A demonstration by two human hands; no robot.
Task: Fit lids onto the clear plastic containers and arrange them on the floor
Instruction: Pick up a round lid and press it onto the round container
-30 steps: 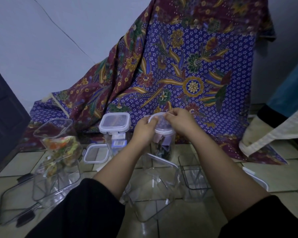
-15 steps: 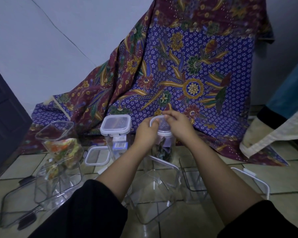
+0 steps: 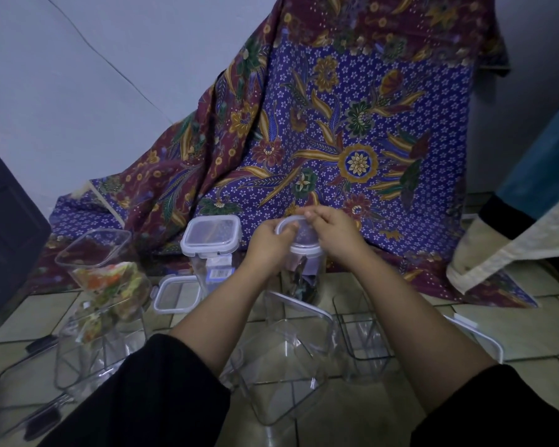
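Observation:
A tall clear container [image 3: 300, 279] stands on the floor in front of the cloth, with a white-rimmed lid [image 3: 299, 235] on its top. My left hand [image 3: 267, 243] grips the lid's left edge and my right hand [image 3: 334, 235] grips its right edge and back. To its left stands a closed container [image 3: 212, 253] with a white lid. A loose lid [image 3: 175, 293] lies flat beside it. Open clear containers sit nearer me: a large one [image 3: 281, 366], one on the right [image 3: 365, 337] and stacked ones with coloured wrapping [image 3: 104, 285] at the left.
A patterned blue and maroon cloth [image 3: 352, 140] hangs behind and spreads onto the tiled floor [image 3: 513, 321]. Another large lid [image 3: 484, 337] lies at the right, one with dark clips [image 3: 17, 404] at the lower left. A dark door [image 3: 4, 227] is at the left, folded fabric [image 3: 513, 246] at the right.
Both hands have stayed on the lid of the tall container, shifting slightly around its rim. My view has tilted a little, and the large lid at the right has come into sight.

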